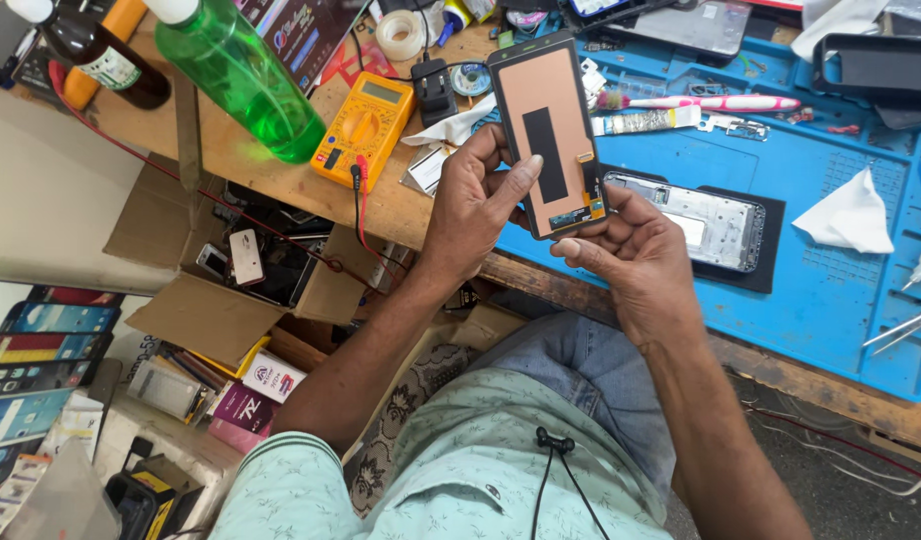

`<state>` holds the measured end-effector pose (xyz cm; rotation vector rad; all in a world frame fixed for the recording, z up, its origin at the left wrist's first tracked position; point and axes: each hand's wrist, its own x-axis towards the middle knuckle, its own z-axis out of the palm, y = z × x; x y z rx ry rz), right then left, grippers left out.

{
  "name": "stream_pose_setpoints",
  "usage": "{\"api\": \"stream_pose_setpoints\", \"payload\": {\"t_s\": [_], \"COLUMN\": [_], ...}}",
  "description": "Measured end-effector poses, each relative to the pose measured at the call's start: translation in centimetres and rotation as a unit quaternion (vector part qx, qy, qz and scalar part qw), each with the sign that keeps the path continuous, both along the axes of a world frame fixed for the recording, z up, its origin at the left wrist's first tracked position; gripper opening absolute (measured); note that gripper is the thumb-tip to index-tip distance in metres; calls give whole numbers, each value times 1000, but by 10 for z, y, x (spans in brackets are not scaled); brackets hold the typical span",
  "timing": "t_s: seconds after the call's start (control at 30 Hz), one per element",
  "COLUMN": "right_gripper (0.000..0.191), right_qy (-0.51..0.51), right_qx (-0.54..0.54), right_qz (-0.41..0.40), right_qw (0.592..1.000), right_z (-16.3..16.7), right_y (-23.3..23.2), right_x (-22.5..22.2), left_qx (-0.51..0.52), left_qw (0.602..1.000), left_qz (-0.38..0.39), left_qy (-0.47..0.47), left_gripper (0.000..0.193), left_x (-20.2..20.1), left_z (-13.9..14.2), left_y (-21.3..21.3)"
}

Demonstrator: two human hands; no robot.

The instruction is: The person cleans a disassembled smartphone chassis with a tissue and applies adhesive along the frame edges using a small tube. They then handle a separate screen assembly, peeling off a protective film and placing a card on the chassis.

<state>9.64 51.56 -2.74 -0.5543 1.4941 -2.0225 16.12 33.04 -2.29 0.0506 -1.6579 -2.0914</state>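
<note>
Phone screen panel (549, 130): held up above the desk edge between both hands, its copper-coloured back with a black strip turned to the camera, tilted a little to the left.
Left hand (473, 205): clenched on the panel's left edge, the thumb laid across the back near the lower part.
Right hand (626, 250): clasped on the panel's bottom right corner, fingertips pinching the lower edge.
Phone frame (711, 222): laid flat on a black pad just behind the right hand, inner side up.
Blue mat (821, 300): spread over the desk (251, 160) under the pad; a crumpled white tissue (849, 212) is seen lying on it to the right.
Yellow multimeter (365, 128): set on the bare wood left of the panel, its leads hanging over the edge.
Green bottle (243, 75): lying tilted beside the multimeter.
Toothbrush (716, 102): placed on the mat beyond the panel.
Tape roll (401, 33): seen at the far edge.
</note>
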Motion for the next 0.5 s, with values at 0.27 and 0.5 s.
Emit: {"api": "stream_pose_setpoints", "payload": {"t_s": [0.27, 0.5], "right_gripper": [40, 38], "right_qy": [-31, 137], "right_qx": [-8, 80], "right_qz": [-24, -81], "right_qw": [999, 984], "right_z": [-1, 16], "right_y": [8, 15], "right_x": [-2, -10], "left_qx": [4, 5], "left_qw": [1000, 1000], "left_qz": [7, 2], "left_qy": [-5, 21], "left_gripper": [23, 25], "left_x": [6, 9], "left_z": [1, 6], "left_y": [0, 0]}}
